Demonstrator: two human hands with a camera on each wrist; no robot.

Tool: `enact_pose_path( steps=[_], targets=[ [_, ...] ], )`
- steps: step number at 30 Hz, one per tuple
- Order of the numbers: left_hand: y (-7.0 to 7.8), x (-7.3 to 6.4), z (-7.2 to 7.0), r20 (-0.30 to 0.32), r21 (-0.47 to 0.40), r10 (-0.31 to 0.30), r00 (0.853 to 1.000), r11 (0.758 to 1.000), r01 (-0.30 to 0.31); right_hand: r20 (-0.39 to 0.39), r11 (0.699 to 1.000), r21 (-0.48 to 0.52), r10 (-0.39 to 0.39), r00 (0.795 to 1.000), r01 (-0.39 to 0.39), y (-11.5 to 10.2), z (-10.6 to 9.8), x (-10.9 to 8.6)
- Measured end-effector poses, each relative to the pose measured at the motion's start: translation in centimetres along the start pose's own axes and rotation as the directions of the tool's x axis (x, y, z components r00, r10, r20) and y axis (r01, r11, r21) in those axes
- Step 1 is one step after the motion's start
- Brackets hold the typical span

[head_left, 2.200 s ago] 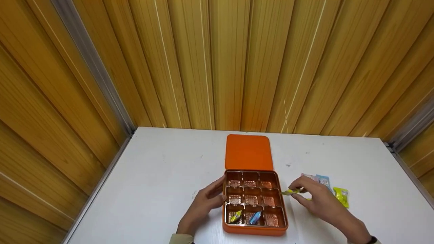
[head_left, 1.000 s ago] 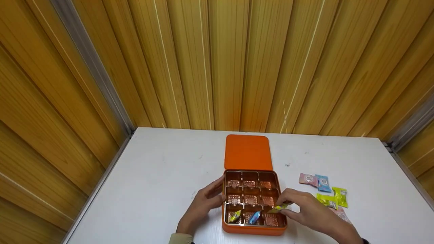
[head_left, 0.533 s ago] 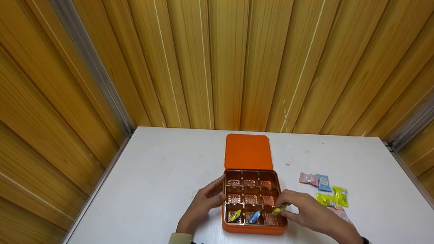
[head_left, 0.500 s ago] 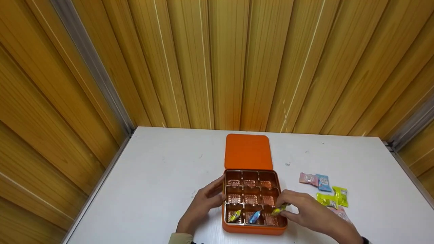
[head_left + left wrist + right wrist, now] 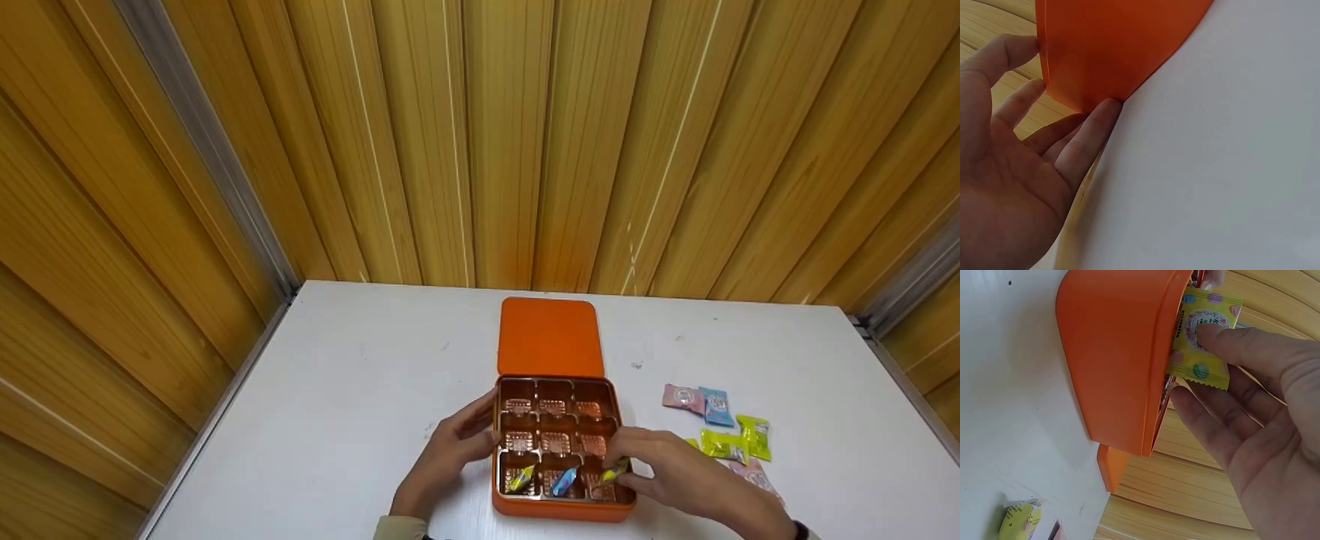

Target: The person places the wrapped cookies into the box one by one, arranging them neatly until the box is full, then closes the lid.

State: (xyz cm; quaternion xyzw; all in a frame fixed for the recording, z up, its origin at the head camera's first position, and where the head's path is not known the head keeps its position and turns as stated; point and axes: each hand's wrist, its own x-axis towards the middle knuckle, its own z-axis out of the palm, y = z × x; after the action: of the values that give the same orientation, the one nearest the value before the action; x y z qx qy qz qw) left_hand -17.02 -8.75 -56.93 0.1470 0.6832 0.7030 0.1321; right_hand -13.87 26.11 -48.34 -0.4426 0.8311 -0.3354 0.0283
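An orange tin [image 5: 562, 511] with a brown tray of square compartments stands open in the head view. My left hand [image 5: 448, 456] touches its left side; in the left wrist view the fingertips [image 5: 1107, 112] rest against the orange wall near its bottom edge. My right hand [image 5: 679, 466] pinches a yellow wrapped candy [image 5: 1199, 316] between thumb and fingers. This candy is tilted inside the front right compartment, partly covered by the fingers. A yellow wrapped candy [image 5: 520, 478] leans in the front left compartment, a blue one [image 5: 564, 481] in the front middle.
The tin's orange lid [image 5: 550, 336] lies folded back behind it. To the right on the white table [image 5: 360, 375] are several wrapped candies: pink [image 5: 683, 397], blue [image 5: 717, 406], yellow [image 5: 754, 436] and another pink [image 5: 752, 475], partly behind my right wrist. Wood-patterned walls [image 5: 510, 150] enclose the table.
My right hand has moved left from beside the tin and lowered the yellow candy into the front right compartment, still pinching it. The left hand has stayed against the tin.
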Motion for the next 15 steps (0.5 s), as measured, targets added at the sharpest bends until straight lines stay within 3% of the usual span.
enact_pose_path(
  steps=[9, 15],
  targets=[
    [0.32, 0.05, 0.08, -0.007, -0.003, 0.001, 1.000, 1.000, -0.001, 0.058, 0.997, -0.001, 0.077, 0.995, -0.077, 0.14, 0.10, 0.09],
    [0.22, -0.02, 0.02, -0.021, 0.012, -0.014, 1.000, 1.000, 0.015, 0.065, 0.998, 0.004, 0.066, 0.996, -0.066, 0.30, 0.39, 0.11]
  ],
)
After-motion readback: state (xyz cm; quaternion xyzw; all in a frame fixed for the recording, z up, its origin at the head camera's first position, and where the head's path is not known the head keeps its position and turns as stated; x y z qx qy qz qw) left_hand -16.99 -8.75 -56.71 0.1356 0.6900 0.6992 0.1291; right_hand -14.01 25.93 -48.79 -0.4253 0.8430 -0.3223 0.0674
